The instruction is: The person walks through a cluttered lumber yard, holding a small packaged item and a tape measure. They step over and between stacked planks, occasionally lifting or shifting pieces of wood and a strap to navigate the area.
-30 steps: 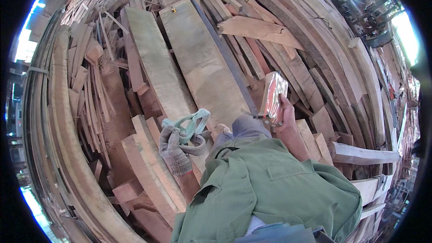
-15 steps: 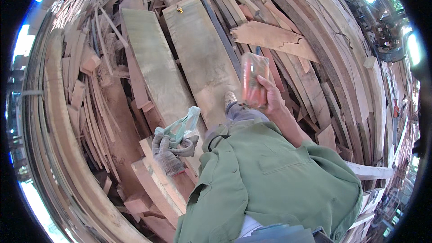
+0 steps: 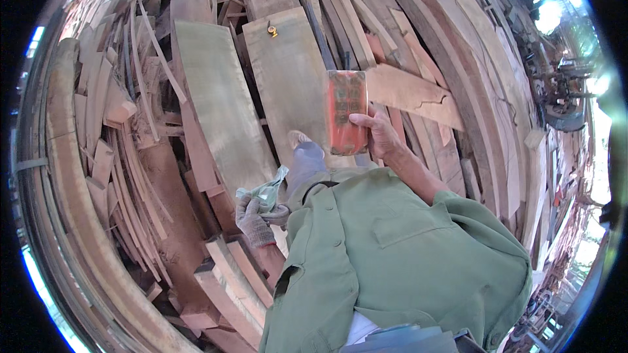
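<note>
head view: your green jacket [image 3: 405,242] fills the near area. at its left, your left hand [image 3: 256,221], in a grey knit glove, is curled around a crumpled pale green sheet [image 3: 265,194]. the sheet looks thin, limp and light; a loose pinch should hold it. ahead, your bare right hand [image 3: 384,134] grips 1 orange box [image 3: 347,117] at its lower right edge, thumb on the face, other fingers mostly hidden behind. the box is held upright, in front of your body. expect a stiff, fairly light body with a glossy, possibly slippery cover. hold it low by the side edges, thumb off the dark patches. treat the dark stub [image 3: 347,60] above its top edge as fragile. beyond lie a split board [image 3: 425,98] and 2 wide planks [image 3: 216,91]; 1 small yellow item [image 3: 272,30] sits on the right plank's far end.
</note>
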`<state>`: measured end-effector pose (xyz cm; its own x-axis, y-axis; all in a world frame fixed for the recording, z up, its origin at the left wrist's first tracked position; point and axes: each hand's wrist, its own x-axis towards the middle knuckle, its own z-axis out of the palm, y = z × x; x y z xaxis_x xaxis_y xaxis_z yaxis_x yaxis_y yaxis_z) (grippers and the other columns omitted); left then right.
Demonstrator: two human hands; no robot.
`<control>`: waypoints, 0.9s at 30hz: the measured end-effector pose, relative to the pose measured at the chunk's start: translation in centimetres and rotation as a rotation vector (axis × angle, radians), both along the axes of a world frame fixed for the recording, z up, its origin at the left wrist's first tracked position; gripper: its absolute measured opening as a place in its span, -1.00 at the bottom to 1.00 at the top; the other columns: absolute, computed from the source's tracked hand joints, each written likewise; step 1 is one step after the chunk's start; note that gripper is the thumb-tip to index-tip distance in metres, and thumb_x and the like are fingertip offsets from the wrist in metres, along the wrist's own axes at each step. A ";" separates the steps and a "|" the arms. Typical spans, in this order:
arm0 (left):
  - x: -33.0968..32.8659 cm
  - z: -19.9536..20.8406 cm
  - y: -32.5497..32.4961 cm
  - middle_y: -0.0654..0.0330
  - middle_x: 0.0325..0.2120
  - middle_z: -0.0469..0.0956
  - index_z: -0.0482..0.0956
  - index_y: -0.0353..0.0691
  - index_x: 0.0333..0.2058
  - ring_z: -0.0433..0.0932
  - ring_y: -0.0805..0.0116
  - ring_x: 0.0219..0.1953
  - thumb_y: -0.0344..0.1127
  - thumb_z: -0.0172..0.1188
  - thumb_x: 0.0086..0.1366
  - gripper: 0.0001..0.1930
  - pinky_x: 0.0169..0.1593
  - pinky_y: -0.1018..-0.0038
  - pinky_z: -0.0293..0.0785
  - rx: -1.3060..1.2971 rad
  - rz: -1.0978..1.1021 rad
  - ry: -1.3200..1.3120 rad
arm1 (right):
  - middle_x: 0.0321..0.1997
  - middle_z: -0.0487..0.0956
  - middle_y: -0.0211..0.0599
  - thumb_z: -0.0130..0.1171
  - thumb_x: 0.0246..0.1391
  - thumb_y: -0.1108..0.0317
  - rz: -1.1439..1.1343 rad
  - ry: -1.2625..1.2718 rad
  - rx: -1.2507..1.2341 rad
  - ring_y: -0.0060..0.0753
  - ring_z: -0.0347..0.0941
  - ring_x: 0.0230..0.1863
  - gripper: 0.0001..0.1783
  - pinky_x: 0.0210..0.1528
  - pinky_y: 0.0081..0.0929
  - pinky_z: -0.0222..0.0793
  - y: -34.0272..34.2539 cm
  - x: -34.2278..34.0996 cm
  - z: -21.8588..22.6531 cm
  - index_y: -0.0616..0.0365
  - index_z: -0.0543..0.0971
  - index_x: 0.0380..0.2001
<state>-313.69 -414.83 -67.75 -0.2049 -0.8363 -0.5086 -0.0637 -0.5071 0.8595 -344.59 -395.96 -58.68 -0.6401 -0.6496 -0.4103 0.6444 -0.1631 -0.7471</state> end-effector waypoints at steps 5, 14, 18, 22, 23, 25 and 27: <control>-8.3 -2.0 -6.9 0.18 -0.39 0.60 0.61 -0.38 -0.18 0.55 0.43 -0.43 -0.56 0.17 0.15 -0.77 -0.38 0.54 0.48 0.090 -0.090 -0.070 | 0.03 0.51 -0.38 0.22 0.13 0.34 0.038 -0.011 -0.010 -0.50 0.47 0.01 -0.45 0.11 -0.41 0.44 -6.9 -7.9 0.4 0.18 0.36 0.18; -17.5 -9.8 -17.0 0.21 -0.46 0.58 0.63 -0.35 -0.24 0.50 0.44 -0.50 -0.55 0.17 0.12 -0.79 -0.39 0.54 0.47 0.231 -0.199 -0.230 | -0.08 0.59 -0.35 0.10 0.26 0.21 -0.087 -0.301 0.063 -0.46 0.54 -0.06 -0.66 0.05 -0.40 0.50 -18.6 -22.6 -2.8 0.17 0.50 0.01; -22.1 -14.4 -18.5 0.24 -0.51 0.57 0.65 -0.35 -0.28 0.50 0.44 -0.52 -0.53 0.19 0.09 -0.81 -0.36 0.55 0.46 0.302 -0.173 -0.368 | -0.04 0.60 -0.29 0.09 0.26 0.21 -0.049 -0.293 0.063 -0.38 0.56 -0.06 -0.63 0.08 -0.31 0.51 -24.0 -32.3 -5.2 0.20 0.49 0.03; -25.8 -19.4 -18.0 0.26 -0.57 0.55 0.65 -0.32 -0.36 0.50 0.43 -0.53 -0.54 0.21 0.04 -0.85 -0.39 0.53 0.44 0.206 -0.323 -0.704 | -0.03 0.60 -0.26 0.08 0.26 0.21 -0.066 -0.303 0.027 -0.33 0.56 -0.04 -0.63 0.10 -0.28 0.49 -28.7 -42.4 -5.8 0.20 0.49 0.04; -26.5 -20.2 -17.6 0.24 -0.58 0.54 0.65 -0.28 -0.40 0.51 0.43 -0.52 -0.55 0.20 0.05 -0.88 -0.39 0.50 0.44 0.305 -0.032 -0.314 | -0.06 0.61 -0.27 0.09 0.26 0.21 -0.051 -0.306 -0.020 -0.33 0.57 -0.07 -0.64 0.08 -0.28 0.50 -29.9 -45.0 -6.0 0.18 0.50 0.02; -28.4 -21.5 -17.4 0.24 -0.58 0.55 0.64 -0.28 -0.40 0.51 0.42 -0.53 -0.56 0.19 0.06 -0.88 -0.40 0.49 0.45 0.349 0.011 -0.330 | -0.07 0.61 -0.28 0.10 0.25 0.21 -0.047 -0.284 0.020 -0.33 0.57 -0.08 -0.65 0.06 -0.28 0.51 -32.0 -49.4 -6.2 0.17 0.50 0.01; -31.5 -21.6 -18.3 0.23 -0.57 0.55 0.64 -0.28 -0.39 0.51 0.42 -0.54 -0.57 0.18 0.07 -0.88 -0.42 0.49 0.45 0.380 -0.009 -0.366 | -0.09 0.62 -0.29 0.11 0.25 0.20 -0.067 -0.270 0.100 -0.36 0.57 -0.09 -0.65 0.04 -0.29 0.52 -34.8 -53.4 -6.6 0.16 0.50 0.00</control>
